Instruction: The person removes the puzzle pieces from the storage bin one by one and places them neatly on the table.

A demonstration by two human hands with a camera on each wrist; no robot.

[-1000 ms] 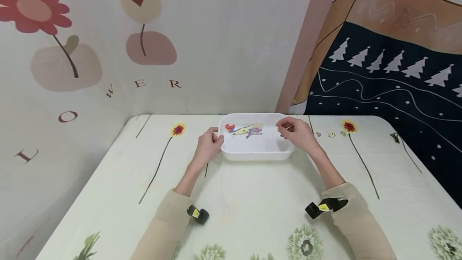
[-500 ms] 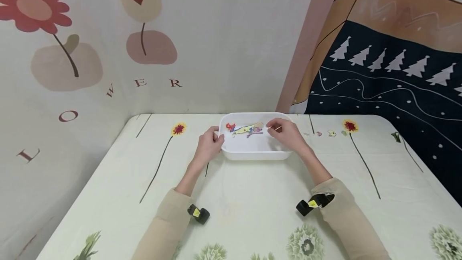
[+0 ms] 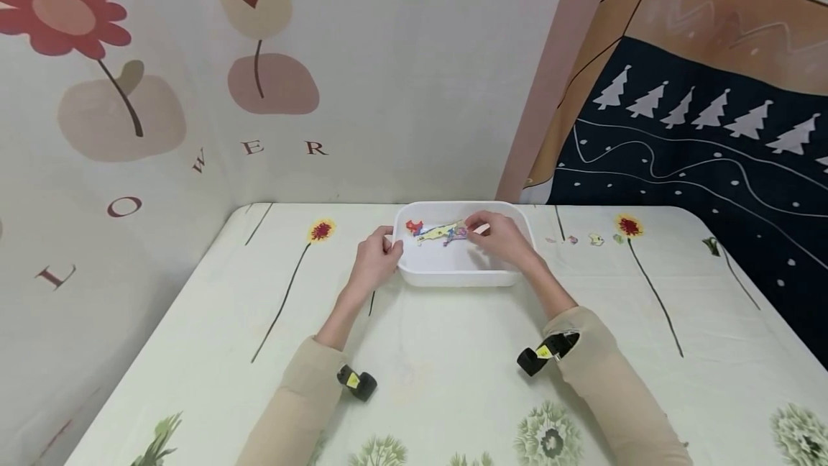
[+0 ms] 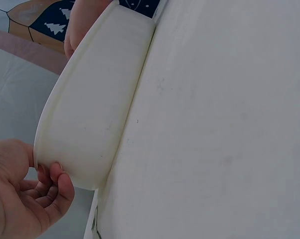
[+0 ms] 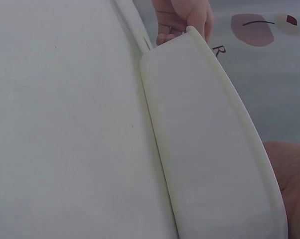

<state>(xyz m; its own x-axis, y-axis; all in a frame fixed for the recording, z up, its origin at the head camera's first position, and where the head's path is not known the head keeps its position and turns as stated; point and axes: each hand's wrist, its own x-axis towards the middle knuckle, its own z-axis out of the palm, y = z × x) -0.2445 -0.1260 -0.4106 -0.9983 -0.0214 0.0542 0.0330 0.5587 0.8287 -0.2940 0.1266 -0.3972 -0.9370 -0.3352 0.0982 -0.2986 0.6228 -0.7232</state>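
Observation:
A white rectangular tray [image 3: 462, 278] stands near the table's far edge. At its left end, my left hand [image 3: 374, 259] grips the rim; the left wrist view shows the fingers of that left hand [image 4: 25, 191] bent under the rim. Inside the tray lies a small multicoloured cluster [image 3: 436, 234], red at the left, yellow in the middle, purple at the right. Over the tray, my right hand [image 3: 501, 236] has bent fingers, fingertips right at the cluster's purple end. I cannot tell whether they pinch anything. The tray wall hides most of the right hand [image 5: 292, 184] in the right wrist view.
A pale cloth printed with flowers covers the table [image 3: 427, 351]. Small pale and pinkish shapes [image 3: 596, 239] lie in a row right of the tray. Close behind the tray hangs a printed curtain [image 3: 388, 128], with a dark tree-patterned cloth [image 3: 698, 135] at the right.
My right hand has moved left across the tray, from its right end to the multicoloured cluster. The left hand keeps its hold on the rim, and the tray stays in place.

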